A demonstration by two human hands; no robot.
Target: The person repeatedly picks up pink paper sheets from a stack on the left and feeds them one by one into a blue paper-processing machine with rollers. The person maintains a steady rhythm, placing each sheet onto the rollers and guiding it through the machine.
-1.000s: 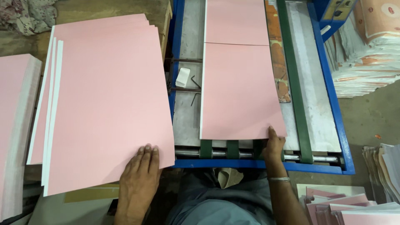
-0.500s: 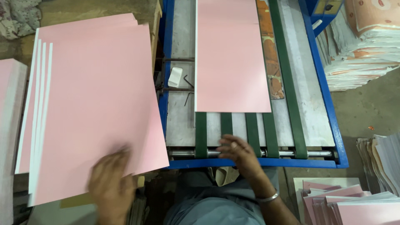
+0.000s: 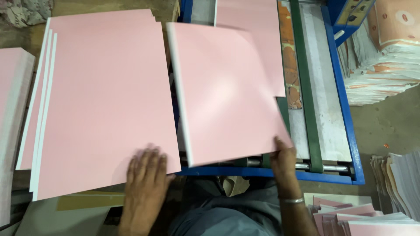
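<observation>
Hands on pink card sheets at a blue-framed feeder.

Right hand [image 3: 283, 158] pinches the near right corner of a single pink card sheet [image 3: 225, 91], held tilted above the blue metal feeder tray [image 3: 345, 131] (another pink sheet [image 3: 258, 39] lies farther in, on its green belts [image 3: 306, 109]). Left hand [image 3: 146, 175] rests flat, fingers spread, on the near edge of the fanned pink card stack [image 3: 100, 100], gripping nothing.
</observation>
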